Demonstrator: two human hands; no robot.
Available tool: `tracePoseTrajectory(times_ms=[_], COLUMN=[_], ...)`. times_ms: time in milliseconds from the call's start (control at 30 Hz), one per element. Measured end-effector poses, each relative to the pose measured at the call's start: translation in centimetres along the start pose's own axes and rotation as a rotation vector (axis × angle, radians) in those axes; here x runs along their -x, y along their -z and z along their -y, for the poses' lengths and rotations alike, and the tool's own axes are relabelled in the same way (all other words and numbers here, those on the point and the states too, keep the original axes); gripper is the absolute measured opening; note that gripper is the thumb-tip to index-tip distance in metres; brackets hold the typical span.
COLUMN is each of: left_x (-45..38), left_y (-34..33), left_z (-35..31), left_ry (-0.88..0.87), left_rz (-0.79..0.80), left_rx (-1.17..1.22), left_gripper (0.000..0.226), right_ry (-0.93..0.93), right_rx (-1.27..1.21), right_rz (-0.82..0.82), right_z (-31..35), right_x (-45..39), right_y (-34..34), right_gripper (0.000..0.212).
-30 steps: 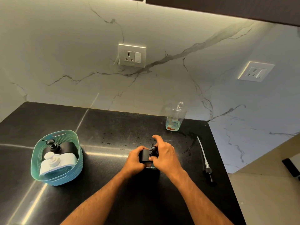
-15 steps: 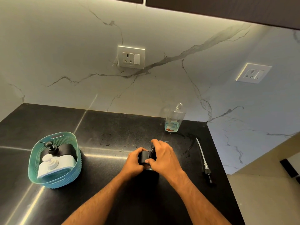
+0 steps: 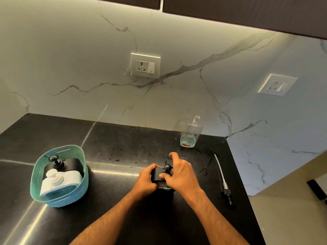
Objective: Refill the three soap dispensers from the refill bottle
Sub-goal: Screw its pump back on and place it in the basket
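- Two hands are engaged on one black soap dispenser [image 3: 157,175] standing on the dark countertop [image 3: 123,149] near its front: the left hand [image 3: 146,179] is wrapped round the body, and the right hand [image 3: 178,175] pinches around the pump head [image 3: 167,167] with curled fingers.
- Judged from this grip, the pump is being screwed on or off; which of the two cannot be told.
- For a clean turn, the body should be held steady against the counter and kept upright, while only the collar is twisted.
- Two further dispensers are counted, one black [image 3: 61,164] and one white [image 3: 60,181], both lying in the single teal basket [image 3: 58,200] at the left.
- One clear refill bottle [image 3: 190,134], uncapped and nearly empty, stands well apart by the wall.
- One loose pump with tube [image 3: 222,177] lies to the right.
- Two wall sockets [image 3: 145,65] are seen.
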State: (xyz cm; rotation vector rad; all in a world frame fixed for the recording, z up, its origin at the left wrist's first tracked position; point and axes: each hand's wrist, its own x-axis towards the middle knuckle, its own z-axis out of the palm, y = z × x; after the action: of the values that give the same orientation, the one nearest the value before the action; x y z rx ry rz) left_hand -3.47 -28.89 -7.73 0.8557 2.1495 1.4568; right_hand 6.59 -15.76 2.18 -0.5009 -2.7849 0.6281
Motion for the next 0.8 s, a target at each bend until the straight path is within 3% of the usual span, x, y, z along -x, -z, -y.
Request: tracePoseTrajectory(times_ms=[100,267,367,467,567,633,800], left_x=[0.1,0.1,0.0,0.0,0.0,0.0,0.0], left_y=[0.0,-0.1,0.0,-0.1,-0.1,-0.2,-0.1], left_z=[0.0,-0.1,-0.1,-0.2,-0.3,-0.3,0.0], left_ry=[-0.011,0.003,0.006,0.003,0.002,0.003,0.005], left_rz=[-0.006,-0.01,-0.005,-0.005,-0.006,-0.005,-0.003], left_rx=[-0.009,-0.021,-0.023,-0.011,-0.014,-0.008,-0.002], left_gripper=[0.041,0.041,0.043,0.041,0.04,0.039,0.043], right_ry=[0.096,0.093,0.006,0.03,0.082,0.056,-0.031], right_rx=[-0.006,0.096,0.132,0.135,0.145,0.151,0.172], right_rz=[0.053,0.028,-0.01,0.082,0.149,0.115,0.004], right_z=[-0.4,-0.2,-0.1,0.1,0.3,0.4,0.7], right_x=[0.0,-0.4,-0.6,-0.6,-0.7,-0.8,-0.8], right_y=[-0.3,-0.8,-0.9,-0.4,-0.2,-0.2,-0.5], right_gripper=[0.073,0.031,0.039,0.043,0.031,0.025,0.034])
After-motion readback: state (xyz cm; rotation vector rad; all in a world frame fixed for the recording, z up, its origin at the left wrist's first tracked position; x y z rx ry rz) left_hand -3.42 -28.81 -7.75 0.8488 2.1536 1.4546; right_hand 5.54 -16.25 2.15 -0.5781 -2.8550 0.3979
